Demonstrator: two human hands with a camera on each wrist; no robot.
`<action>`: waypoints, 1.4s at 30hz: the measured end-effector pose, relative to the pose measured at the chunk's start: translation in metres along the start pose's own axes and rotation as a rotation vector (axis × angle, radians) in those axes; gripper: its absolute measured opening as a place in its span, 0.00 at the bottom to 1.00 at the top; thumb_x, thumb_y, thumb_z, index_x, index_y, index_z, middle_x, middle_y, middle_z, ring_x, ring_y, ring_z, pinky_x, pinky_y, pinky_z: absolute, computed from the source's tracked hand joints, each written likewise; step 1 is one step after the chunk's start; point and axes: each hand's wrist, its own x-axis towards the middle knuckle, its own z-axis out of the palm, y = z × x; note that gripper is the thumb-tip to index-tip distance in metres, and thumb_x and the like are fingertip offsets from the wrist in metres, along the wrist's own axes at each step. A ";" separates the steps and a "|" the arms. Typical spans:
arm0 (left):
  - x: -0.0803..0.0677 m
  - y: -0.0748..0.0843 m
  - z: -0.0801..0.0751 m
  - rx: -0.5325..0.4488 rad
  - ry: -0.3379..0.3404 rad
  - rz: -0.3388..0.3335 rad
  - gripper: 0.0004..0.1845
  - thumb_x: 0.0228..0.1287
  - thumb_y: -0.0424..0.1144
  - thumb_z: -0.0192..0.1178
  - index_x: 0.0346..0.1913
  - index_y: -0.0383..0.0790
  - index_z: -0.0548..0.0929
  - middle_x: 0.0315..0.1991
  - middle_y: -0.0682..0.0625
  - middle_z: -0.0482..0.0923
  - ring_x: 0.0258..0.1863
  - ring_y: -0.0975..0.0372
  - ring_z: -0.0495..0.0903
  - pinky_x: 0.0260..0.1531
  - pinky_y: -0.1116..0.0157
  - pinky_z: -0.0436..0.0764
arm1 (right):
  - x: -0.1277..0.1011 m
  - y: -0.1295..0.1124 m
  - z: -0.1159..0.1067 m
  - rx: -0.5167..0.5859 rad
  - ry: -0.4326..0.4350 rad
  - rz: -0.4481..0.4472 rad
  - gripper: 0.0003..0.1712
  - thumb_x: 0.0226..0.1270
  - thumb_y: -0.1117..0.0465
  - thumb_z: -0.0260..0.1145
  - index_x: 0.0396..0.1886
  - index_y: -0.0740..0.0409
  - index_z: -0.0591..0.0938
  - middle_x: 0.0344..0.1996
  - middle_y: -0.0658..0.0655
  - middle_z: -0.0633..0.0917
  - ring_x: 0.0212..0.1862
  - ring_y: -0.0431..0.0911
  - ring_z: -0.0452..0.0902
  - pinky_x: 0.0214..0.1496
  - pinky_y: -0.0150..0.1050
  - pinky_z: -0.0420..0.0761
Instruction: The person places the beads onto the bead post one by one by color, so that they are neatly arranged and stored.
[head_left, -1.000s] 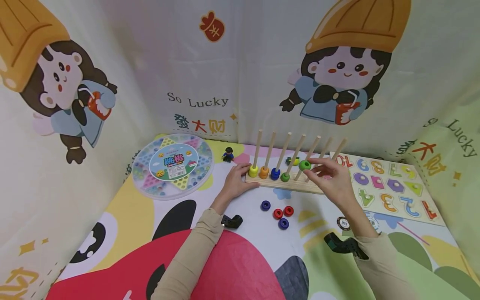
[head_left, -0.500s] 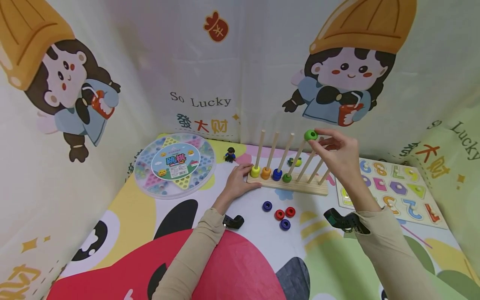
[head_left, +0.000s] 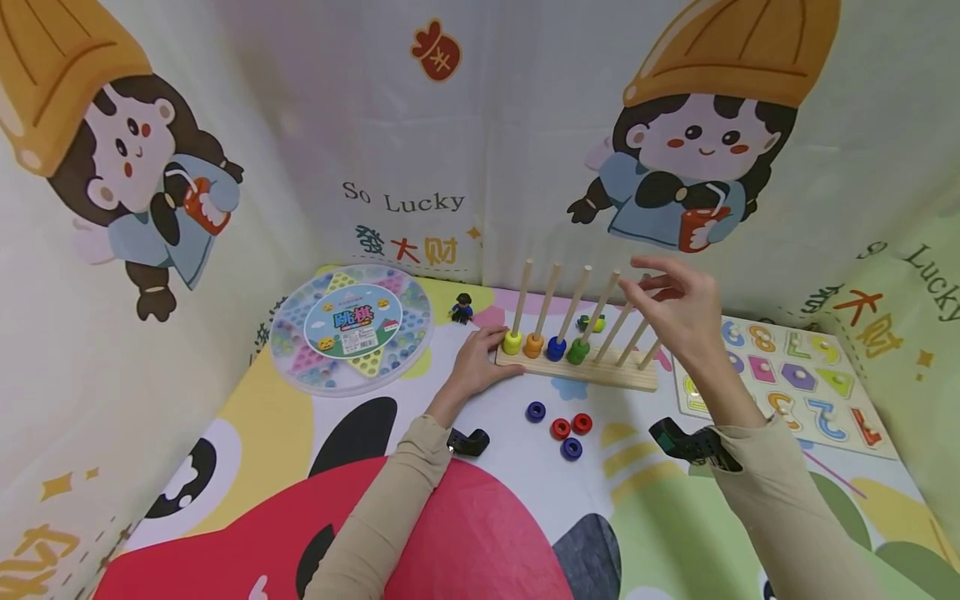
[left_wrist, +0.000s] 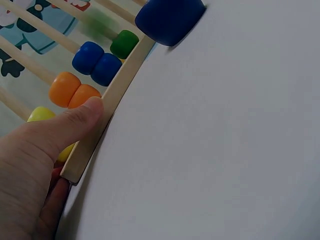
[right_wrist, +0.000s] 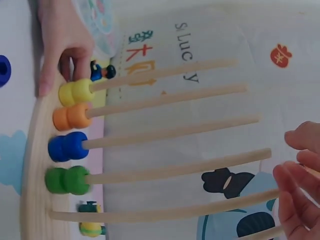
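Nearest to me on the cartoon-printed surface (head_left: 525, 492) lie four loose rings: a blue ring (head_left: 572, 448) closest, two red rings (head_left: 571, 426) touching each other just behind it, and another blue ring (head_left: 536, 411) to their left.

Just past them stands the wooden peg rack (head_left: 576, 372), its long base set crosswise and its pegs rising in a row. My left hand (head_left: 476, 363) rests against the left end of the base; the left wrist view shows the thumb pressed flat on the front edge, fingers straight and wrapped round nothing. On the four left pegs sit pairs of stacked rings: yellow rings (head_left: 512, 342), orange rings (head_left: 533, 345), blue rings (head_left: 556, 348) and green rings (head_left: 578, 351), each pair at the foot of its peg. The remaining pegs to the right carry none.

My right hand (head_left: 678, 312) hangs in the air at the tops of the right-hand pegs, fingers spread and loose, released and holding nothing; in the right wrist view its fingertips (right_wrist: 295, 177) sit beside the upper ends of two bare pegs.

To the right of the rack lies a number puzzle board (head_left: 791, 379). Behind the rack I see a small green and yellow toy (head_left: 590, 322), and farther left a little black-haired figure (head_left: 461, 309). At the far left sits a round Chinese checkers box (head_left: 352, 328), close to the printed backdrop (head_left: 465, 125).
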 end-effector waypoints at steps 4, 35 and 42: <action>0.000 0.001 0.000 -0.001 -0.004 0.000 0.42 0.50 0.50 0.77 0.65 0.31 0.75 0.65 0.44 0.72 0.66 0.51 0.68 0.69 0.55 0.65 | -0.013 0.003 -0.001 0.039 0.011 -0.051 0.14 0.60 0.70 0.72 0.47 0.67 0.86 0.43 0.64 0.86 0.36 0.28 0.78 0.39 0.20 0.76; 0.001 0.004 0.000 -0.021 -0.005 -0.038 0.40 0.50 0.48 0.77 0.64 0.31 0.76 0.66 0.44 0.71 0.66 0.52 0.68 0.68 0.56 0.66 | -0.125 0.085 0.036 0.139 -0.600 0.107 0.19 0.55 0.70 0.75 0.48 0.67 0.85 0.41 0.60 0.88 0.41 0.53 0.84 0.39 0.40 0.85; 0.000 0.002 0.002 -0.030 0.001 -0.041 0.40 0.50 0.48 0.77 0.64 0.32 0.76 0.65 0.45 0.71 0.66 0.52 0.68 0.67 0.57 0.67 | -0.127 0.075 0.037 0.111 -0.581 0.132 0.17 0.54 0.74 0.74 0.45 0.70 0.85 0.39 0.63 0.88 0.41 0.57 0.83 0.38 0.42 0.85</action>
